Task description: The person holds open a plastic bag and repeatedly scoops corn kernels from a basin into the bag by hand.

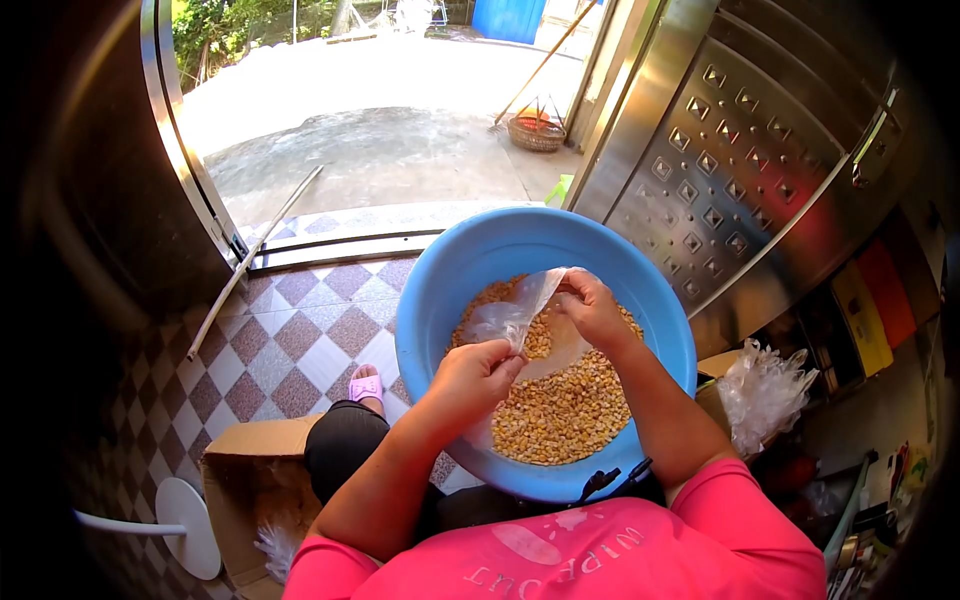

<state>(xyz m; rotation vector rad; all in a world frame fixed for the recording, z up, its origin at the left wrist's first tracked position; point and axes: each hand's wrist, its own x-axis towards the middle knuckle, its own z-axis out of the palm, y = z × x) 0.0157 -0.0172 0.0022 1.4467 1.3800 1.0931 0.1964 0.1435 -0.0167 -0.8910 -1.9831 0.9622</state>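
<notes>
A large blue basin (pixel 545 232) stands in front of me, with a layer of yellow corn kernels (pixel 565 415) inside. Above the kernels, a clear plastic bag (pixel 510 318) is stretched between my hands. My left hand (pixel 478 375) pinches the near edge of the bag with thumb and fingers. At the far right edge, my right hand (pixel 590 305) has its fingers closed on the plastic too. Some kernels show through or behind the bag; I cannot tell whether any are inside it.
A cardboard box (pixel 240 445) sits at my left, and a bunch of clear plastic bags (pixel 765 395) lies at my right. A pale pole (pixel 255 260) leans across the door sill. Outside, a wicker basket (pixel 537 133) stands by the metal door (pixel 735 150).
</notes>
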